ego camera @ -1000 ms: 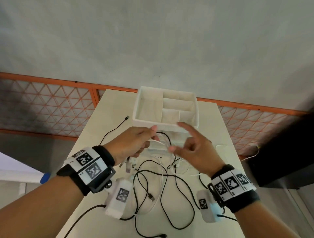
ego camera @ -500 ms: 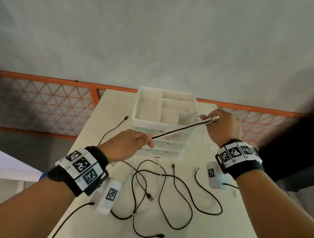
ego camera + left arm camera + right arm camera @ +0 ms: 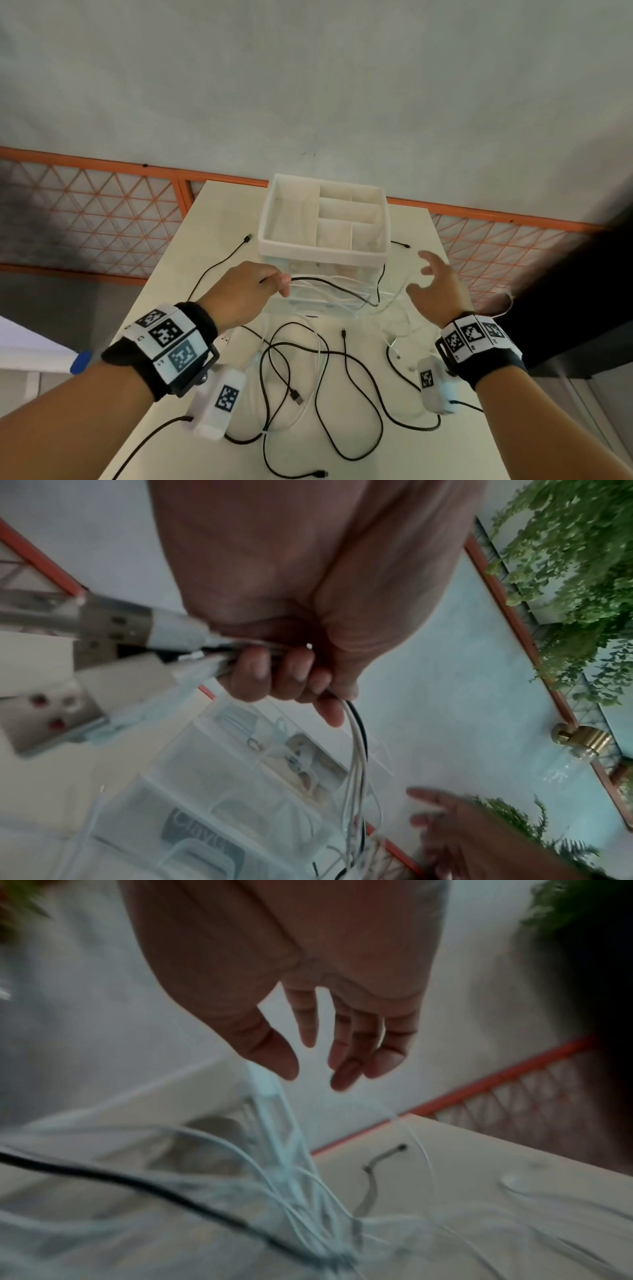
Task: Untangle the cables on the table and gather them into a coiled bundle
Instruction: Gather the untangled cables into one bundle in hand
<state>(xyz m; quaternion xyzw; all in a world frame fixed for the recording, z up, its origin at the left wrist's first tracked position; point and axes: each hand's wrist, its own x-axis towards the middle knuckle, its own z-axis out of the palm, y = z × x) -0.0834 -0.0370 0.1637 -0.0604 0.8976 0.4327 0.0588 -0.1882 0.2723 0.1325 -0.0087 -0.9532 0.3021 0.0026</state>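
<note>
My left hand [image 3: 255, 286] grips a bunch of white and black cables [image 3: 329, 286] that droop rightward in front of the clear drawer box. In the left wrist view the fingers [image 3: 281, 674] curl round those cables [image 3: 356, 750], and a white USB plug [image 3: 137, 626] sticks out behind the fist. My right hand [image 3: 433, 284] hovers open and holds nothing, fingers spread above loose white cable [image 3: 284, 1164]. More black cables [image 3: 329, 387] lie looped and tangled on the white table [image 3: 219, 219] below both hands.
A clear drawer box with a white divided tray [image 3: 325, 222] on top stands at the table's far middle. One black cable end [image 3: 247, 237] lies left of it, another [image 3: 400, 244] to its right. An orange lattice railing [image 3: 85, 212] runs behind the table.
My right hand has let go of the stretched cables and dropped back open; the cables now sag from my left hand instead of running taut between both hands.
</note>
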